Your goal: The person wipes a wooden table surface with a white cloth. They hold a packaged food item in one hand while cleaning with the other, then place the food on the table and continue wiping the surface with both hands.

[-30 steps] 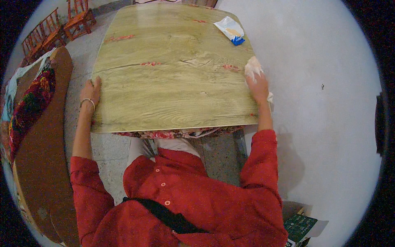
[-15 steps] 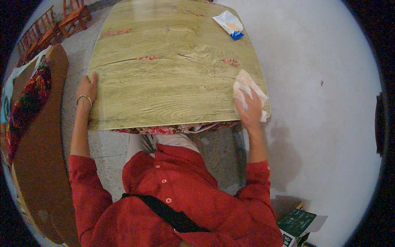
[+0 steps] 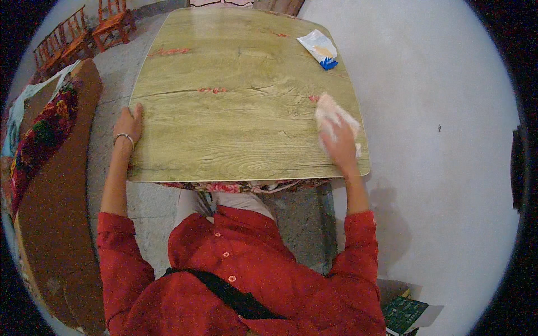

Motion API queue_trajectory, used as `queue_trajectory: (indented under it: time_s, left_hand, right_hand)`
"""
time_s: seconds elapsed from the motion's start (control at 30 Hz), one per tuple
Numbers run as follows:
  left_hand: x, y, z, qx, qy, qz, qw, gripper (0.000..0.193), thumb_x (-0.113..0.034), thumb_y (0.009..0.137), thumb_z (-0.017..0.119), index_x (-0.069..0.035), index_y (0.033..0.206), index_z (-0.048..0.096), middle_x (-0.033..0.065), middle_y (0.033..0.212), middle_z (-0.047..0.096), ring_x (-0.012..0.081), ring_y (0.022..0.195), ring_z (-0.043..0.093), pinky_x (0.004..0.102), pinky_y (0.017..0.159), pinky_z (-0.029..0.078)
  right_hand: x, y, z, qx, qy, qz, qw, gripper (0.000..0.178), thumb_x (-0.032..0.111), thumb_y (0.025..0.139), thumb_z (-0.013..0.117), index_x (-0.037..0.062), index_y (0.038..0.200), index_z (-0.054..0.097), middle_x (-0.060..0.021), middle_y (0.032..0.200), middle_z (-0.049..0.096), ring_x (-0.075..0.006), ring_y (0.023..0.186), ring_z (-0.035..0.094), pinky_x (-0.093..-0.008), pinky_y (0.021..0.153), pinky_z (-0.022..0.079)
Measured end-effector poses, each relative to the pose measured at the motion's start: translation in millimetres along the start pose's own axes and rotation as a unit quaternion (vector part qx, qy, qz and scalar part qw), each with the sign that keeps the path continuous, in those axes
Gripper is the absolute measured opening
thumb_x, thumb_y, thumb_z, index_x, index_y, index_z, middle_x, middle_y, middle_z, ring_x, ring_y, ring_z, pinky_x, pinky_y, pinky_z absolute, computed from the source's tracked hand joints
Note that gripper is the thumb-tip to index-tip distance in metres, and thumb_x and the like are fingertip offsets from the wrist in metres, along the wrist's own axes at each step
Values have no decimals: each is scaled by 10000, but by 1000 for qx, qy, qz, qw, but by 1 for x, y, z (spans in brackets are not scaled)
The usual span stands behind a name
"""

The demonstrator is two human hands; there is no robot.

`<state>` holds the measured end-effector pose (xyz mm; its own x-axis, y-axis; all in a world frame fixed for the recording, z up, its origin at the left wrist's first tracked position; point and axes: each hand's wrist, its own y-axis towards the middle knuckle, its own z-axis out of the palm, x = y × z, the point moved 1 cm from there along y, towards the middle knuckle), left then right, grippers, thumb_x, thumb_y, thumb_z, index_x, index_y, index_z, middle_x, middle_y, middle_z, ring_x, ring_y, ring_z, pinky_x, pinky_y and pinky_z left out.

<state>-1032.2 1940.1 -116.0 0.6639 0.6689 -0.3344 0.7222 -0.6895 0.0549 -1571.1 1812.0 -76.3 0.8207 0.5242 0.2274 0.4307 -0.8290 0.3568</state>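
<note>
A low table (image 3: 246, 134) with a wood-grain top stands in front of me. At its left edge, my left hand (image 3: 129, 124) grips the rim, a bracelet round the wrist. Over the right side of the tabletop, my right hand (image 3: 341, 147) holds a pale, crumpled cloth (image 3: 332, 110) pressed against the surface. That hand is slightly blurred, and its palm side is hidden. Farther back on the right lies a white and blue packet (image 3: 318, 47). Small red printed marks (image 3: 213, 90) are spread over the tabletop.
A brown sofa (image 3: 61, 224) with a colourful cloth (image 3: 45, 134) runs along the left. Wooden chairs (image 3: 110, 28) stand at the far left. A white wall (image 3: 443, 168) rises close on the right. A dark green box (image 3: 404, 312) sits at lower right.
My right hand and the cloth have shifted slightly over the tabletop, now covering more of a red mark. The view has tilted a little, so the whole table appears lower. My left hand stays at the edge.
</note>
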Motion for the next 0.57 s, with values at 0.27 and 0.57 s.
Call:
queue_trajectory:
  time_s: [0.27, 0.57]
  left_hand:
    - [-5, -1, -9, 1, 4, 0, 1000, 629, -562, 867, 343, 22, 1029, 509, 280, 972, 589, 427, 928, 563, 479, 800, 436]
    - [44, 33, 43, -7, 61, 51, 997, 623, -571, 875, 311, -10, 1081, 486, 279, 1030, 571, 427, 974, 544, 477, 847, 413]
  right_hand:
    - [40, 105, 68, -67, 9, -80, 994, 398, 368, 775, 586, 113, 1080, 614, -191, 1190, 519, -354, 1089, 485, -465, 934, 366]
    - [131, -24, 8, 44, 138, -223, 964, 400, 292, 727, 651, 163, 1102, 599, -133, 1303, 442, -361, 1183, 404, -461, 1008, 296]
